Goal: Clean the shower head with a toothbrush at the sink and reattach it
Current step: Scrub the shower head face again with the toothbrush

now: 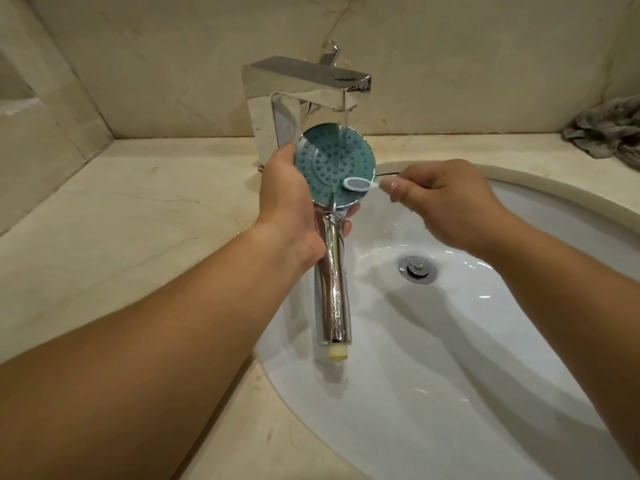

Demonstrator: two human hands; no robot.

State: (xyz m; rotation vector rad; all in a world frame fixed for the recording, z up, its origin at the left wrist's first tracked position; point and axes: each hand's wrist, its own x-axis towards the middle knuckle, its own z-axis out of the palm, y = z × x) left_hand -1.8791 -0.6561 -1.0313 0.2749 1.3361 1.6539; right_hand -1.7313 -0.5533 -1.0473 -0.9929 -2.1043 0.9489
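Note:
A chrome shower head (pixel 334 168) with a teal nozzle face points up at me, its handle hanging down over the sink. My left hand (pixel 291 202) grips it at the neck, just below the face. Water runs from the chrome faucet (pixel 304 84) onto the top of the face. My right hand (pixel 440 199) pinches a small light-blue toothbrush (pixel 358 184), whose grey head rests against the lower right of the nozzle face.
The white oval sink (pixel 519 341) with a chrome drain plug (pixel 417 268) lies below the hands. Beige marble counter (pixel 121 220) surrounds it. A crumpled grey cloth (pixel 609 129) lies at the back right corner against the wall.

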